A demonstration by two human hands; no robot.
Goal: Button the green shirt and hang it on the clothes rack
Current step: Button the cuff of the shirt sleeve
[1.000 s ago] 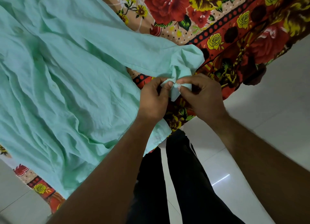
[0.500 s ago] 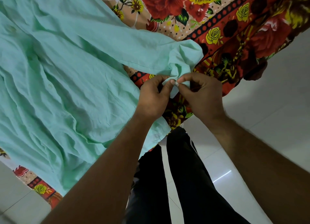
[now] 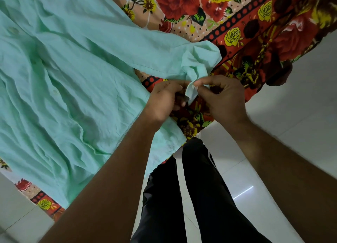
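While the green shirt [image 3: 73, 82] lies spread on the floral bedsheet [image 3: 255, 24], the left hand [image 3: 164, 100] and right hand [image 3: 222, 100] each keep a pinching grip on its sleeve cuff [image 3: 191, 92].

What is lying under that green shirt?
A red and yellow flowered sheet shows all around the green shirt. Whatever lies under the sheet itself is covered.

A home, most likely a bedroom; a bed [image 3: 264, 75] fills the upper view, dressed in a sheet [image 3: 182, 7] printed with large red and yellow roses; a green shirt [image 3: 73, 82] lies spread across it; beside it runs a floor [image 3: 295, 111] of glossy white tiles.
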